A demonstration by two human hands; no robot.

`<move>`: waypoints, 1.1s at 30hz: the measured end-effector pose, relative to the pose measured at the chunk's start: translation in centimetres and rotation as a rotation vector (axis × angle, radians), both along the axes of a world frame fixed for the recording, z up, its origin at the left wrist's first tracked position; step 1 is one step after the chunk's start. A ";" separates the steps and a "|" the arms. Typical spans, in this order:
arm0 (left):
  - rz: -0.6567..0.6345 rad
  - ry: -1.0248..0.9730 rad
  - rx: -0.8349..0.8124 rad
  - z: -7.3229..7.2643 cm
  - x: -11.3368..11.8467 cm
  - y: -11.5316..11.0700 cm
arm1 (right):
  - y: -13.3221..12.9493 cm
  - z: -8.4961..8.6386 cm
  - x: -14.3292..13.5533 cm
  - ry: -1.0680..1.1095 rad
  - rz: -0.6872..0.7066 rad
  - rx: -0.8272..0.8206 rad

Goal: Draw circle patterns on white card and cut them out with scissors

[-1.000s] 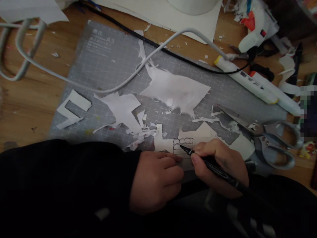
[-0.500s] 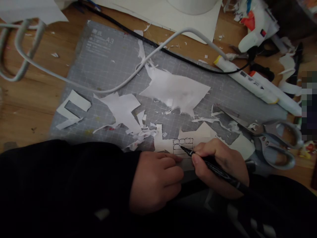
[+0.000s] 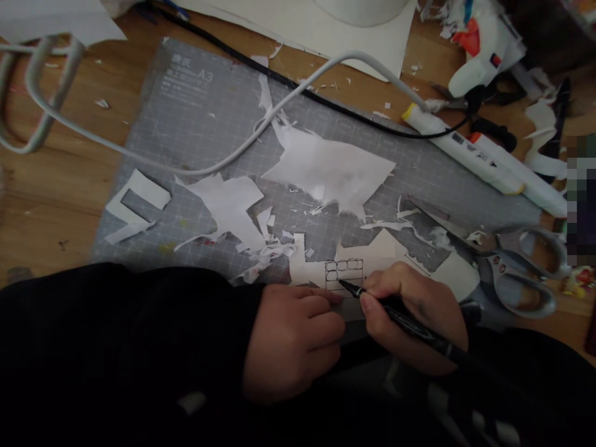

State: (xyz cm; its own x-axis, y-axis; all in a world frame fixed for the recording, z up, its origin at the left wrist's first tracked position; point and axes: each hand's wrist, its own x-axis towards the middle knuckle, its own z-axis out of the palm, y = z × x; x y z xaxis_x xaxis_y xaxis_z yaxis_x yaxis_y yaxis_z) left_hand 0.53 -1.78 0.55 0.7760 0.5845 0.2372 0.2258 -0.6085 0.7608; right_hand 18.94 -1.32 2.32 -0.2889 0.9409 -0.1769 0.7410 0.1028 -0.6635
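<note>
A pale paper cutout point(image 3: 307, 273) with a black-inked grid of small rounded shapes lies near the front of the grey cutting mat point(image 3: 139, 130). My right hand point(image 3: 414, 316) is closed around a black marker pen point(image 3: 412, 324), its tip touching the paper at the second row of the grid. My left hand point(image 3: 298, 341) rests at the lower left of the drawing. Its fingers are curled, and the index fingertip lies on the paper beside the grid; the thumb is hidden. Large scissors point(image 3: 507, 267) lie open right of my right hand.
Scraps of white paper point(image 3: 330, 167) litter the mat. A white cable point(image 3: 242, 146) and a black cable point(image 3: 335, 108) cross it. Two white markers point(image 3: 465, 149) lie at right, below a white glue gun point(image 3: 475, 71). A white round base point(image 3: 361, 9) stands at the back.
The pen tip has shifted slightly down, and the rounded outline in the second row now looks closed. My left hand stays in place.
</note>
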 end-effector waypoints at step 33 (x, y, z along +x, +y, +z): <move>-0.051 0.013 -0.004 -0.1 -0.2 -0.2 | 0.7 0.4 0.6 0.031 0.118 -0.039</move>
